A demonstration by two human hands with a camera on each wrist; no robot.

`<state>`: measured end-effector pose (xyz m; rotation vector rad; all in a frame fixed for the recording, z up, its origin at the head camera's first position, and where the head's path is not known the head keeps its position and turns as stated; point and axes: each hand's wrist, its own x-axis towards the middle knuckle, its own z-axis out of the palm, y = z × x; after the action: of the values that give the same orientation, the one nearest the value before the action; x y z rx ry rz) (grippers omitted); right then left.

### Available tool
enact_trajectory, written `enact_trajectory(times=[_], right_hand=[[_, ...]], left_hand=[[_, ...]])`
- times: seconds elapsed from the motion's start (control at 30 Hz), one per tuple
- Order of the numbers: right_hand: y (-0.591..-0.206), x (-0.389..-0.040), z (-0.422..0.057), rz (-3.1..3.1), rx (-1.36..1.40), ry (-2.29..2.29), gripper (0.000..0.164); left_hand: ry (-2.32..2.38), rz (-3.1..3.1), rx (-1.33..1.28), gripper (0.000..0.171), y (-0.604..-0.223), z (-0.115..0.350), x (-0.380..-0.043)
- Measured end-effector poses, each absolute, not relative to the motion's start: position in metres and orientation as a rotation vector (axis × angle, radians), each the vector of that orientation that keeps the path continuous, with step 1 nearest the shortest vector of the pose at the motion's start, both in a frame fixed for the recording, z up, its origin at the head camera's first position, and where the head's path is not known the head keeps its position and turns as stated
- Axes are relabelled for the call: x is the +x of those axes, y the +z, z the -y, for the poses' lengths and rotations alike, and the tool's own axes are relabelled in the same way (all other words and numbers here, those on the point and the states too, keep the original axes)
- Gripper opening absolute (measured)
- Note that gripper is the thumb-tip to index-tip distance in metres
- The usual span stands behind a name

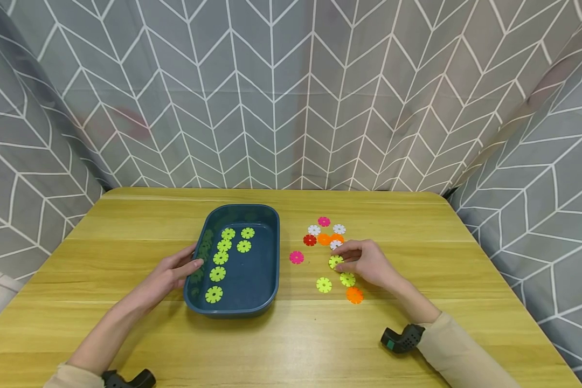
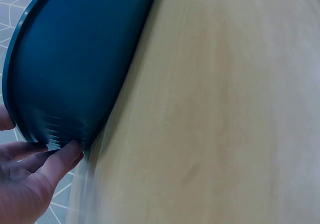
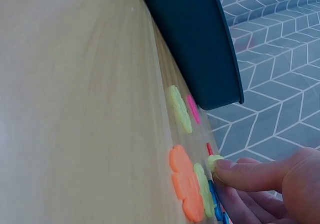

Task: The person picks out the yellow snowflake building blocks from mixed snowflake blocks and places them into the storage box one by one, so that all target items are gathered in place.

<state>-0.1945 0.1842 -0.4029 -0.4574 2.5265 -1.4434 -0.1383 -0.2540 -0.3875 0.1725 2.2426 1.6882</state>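
At the left long side of a dark blue plastic tub, my left hand grips the rim, thumb on top and fingers against the outer wall. The left wrist view shows those fingers touching the tub's ribbed outside. Several yellow-green snowflake discs, notched and flower-shaped, lie inside, mostly in a column by the left wall. My right hand pinches a yellow-green snowflake disc between thumb and fingers, low over the table. Close to it are two other yellow-green discs and an orange disc.
Beyond the right hand lies a cluster of white, orange, red and pink discs. A separate pink disc lies between tub and cluster. The wooden table ends at a grey patterned curtain at the back and sides.
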Motion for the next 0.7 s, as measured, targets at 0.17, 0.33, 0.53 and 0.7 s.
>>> enact_trajectory(times=[0.17,0.33,0.53,0.7], right_hand=[[-0.402,-0.197,-0.182,-2.496,-0.393,-1.455,0.027],[-0.399,-0.200,-0.179,-2.456,-0.398,-1.449,0.028],[-0.390,-0.204,-0.175,-2.356,-0.397,-1.458,0.034],[-0.384,-0.208,-0.168,-2.296,-0.396,-1.451,0.038]], left_hand=[[1.687,-2.250,0.182,0.073,-0.387,0.254,-0.138],[1.681,-2.254,0.180,0.073,-0.387,0.254,-0.138],[1.665,-2.261,0.169,0.073,-0.388,0.254,-0.138],[1.673,-2.255,0.166,0.075,-0.389,0.254,-0.138]])
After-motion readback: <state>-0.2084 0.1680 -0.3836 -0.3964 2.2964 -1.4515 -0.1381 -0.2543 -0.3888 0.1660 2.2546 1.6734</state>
